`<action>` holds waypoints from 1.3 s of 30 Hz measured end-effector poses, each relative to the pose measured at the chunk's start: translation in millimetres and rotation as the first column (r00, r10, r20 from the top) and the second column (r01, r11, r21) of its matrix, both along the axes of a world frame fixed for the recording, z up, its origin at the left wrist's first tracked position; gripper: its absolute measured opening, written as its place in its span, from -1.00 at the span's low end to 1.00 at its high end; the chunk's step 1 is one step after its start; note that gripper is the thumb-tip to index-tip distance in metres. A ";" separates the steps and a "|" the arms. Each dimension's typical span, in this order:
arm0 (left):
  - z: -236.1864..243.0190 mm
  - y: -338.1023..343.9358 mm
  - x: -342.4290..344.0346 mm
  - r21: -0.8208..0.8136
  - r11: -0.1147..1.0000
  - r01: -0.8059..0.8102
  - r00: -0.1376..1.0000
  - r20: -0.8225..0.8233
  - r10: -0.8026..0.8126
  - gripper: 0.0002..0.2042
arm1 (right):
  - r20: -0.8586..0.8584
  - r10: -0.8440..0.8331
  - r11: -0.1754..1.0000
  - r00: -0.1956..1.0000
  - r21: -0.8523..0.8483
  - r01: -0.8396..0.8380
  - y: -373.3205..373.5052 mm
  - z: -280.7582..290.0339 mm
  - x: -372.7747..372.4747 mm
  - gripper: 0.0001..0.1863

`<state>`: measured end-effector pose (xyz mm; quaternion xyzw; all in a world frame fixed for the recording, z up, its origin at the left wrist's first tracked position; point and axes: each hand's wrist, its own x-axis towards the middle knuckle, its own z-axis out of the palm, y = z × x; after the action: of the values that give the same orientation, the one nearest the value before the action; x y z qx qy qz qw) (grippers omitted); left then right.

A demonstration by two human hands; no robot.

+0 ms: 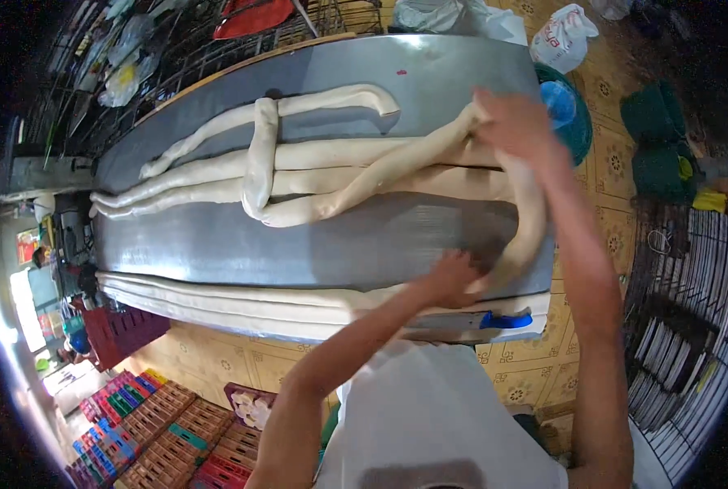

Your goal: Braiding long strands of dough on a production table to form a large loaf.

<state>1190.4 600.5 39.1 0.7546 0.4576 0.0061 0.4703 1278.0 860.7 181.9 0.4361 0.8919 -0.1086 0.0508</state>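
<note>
A long, pale dough rope (397,165) bends across other lengths of dough on a grey metal-topped table (364,253). At the table's right side my right hand (520,130), blurred, is closed on this rope where it folds over. From there the rope curves down toward the near edge, its lower end (507,269) smeared by motion. My left hand (452,279) is beside that lower end, low over the near side of the table; its fingers are too blurred to read. Several straight dough strips (242,306) lie along the near edge, passing by my left hand.
A blue-handled knife (507,320) lies at the near right corner. A teal tub (572,114) and white sack (564,39) stand past the right end. Wire racks (674,350) are at right; stacked plastic crates (152,424) fill the lower left. A red tray (252,18) is behind.
</note>
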 end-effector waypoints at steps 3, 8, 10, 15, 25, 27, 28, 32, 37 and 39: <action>-19.5 -19.5 37.0 0.413 0.845 -0.339 0.932 0.028 0.360 -0.36 | -0.202 0.366 0.930 0.908 0.110 -0.350 -96.0 -39.6 -44.0 -0.42; 5.1 -159.2 -73.9 0.171 0.719 -0.674 0.719 -0.071 0.691 -0.46 | -0.401 0.156 0.886 0.903 -0.348 -0.307 -242.3 -99.0 42.6 -0.30; 13.2 -205.1 -141.5 0.379 0.592 -0.711 0.626 -0.044 0.779 -0.40 | -0.346 0.124 0.916 0.930 -0.319 -0.241 -259.6 -114.7 74.9 -0.24; 5.2 -231.9 -229.4 0.428 0.650 -0.628 0.649 -0.173 0.741 -0.52 | -0.285 0.136 0.945 0.949 -0.251 -0.211 -268.8 -131.5 75.2 -0.40; 19.1 -258.0 -195.6 0.442 0.744 -0.501 0.737 -0.231 0.635 -0.38 | 0.086 0.018 0.858 0.996 -0.513 0.029 -229.7 -88.4 160.8 -0.60; 10.6 -249.5 -194.1 0.279 0.895 -0.349 0.775 -0.452 0.442 -0.28 | 0.056 -0.135 0.965 0.989 -0.220 0.144 -256.9 -85.9 138.0 -0.44; 3.2 -240.6 -194.0 0.386 0.862 -0.328 0.762 -0.431 0.483 -0.29 | -0.036 0.033 0.995 0.999 -0.090 -0.036 -277.6 -90.3 111.0 -0.36; -25.6 -192.8 -189.1 0.496 0.785 -0.371 0.705 -0.400 0.585 -0.27 | -0.244 0.183 0.974 0.952 -0.087 -0.210 -356.2 -137.5 -33.4 -0.24; -25.8 -202.8 -202.6 0.549 0.670 -0.500 0.585 -0.357 0.728 -0.26 | -0.223 0.065 0.994 0.973 0.099 -0.044 -365.5 -163.7 -79.2 -0.36; -20.5 -229.4 -217.5 0.248 0.923 -0.294 0.903 -0.245 0.354 -0.25 | -0.231 0.092 0.995 0.969 0.046 -0.083 -377.3 -152.6 -71.7 -0.37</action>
<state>973.0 371.1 18.5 0.7049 0.6369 0.0232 0.3114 1206.3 483.4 29.3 0.3815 0.9118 -0.1405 -0.0573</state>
